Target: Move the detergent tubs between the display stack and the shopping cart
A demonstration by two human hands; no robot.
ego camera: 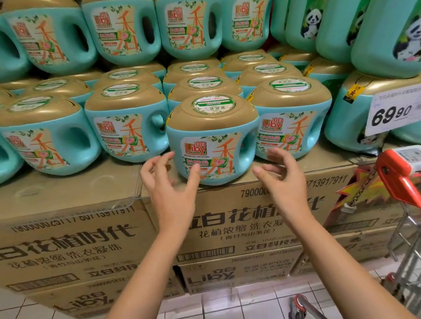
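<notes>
The tub [212,123] stands upright on the boxes [61,191], just forward of the stacked rows. The left hand [168,186] and right hand [283,178] flank its base, fingers loosely spread and gripping nothing. The left thumb perhaps brushes its label. The cart [406,174] stands at right.

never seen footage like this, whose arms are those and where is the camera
There is no machine here: one picture, from a camera worn on a person's head, looking forward and down. The two bare arms are that person's own. The left hand and right hand reach out with loose fingers on either side of a teal plastic detergent tub with a gold lid, which stands at the front of a shop display on brown cardboard boxes. Neither hand has a grip on anything yet. At the right edge is a metal shopping cart with a red handle.
</notes>
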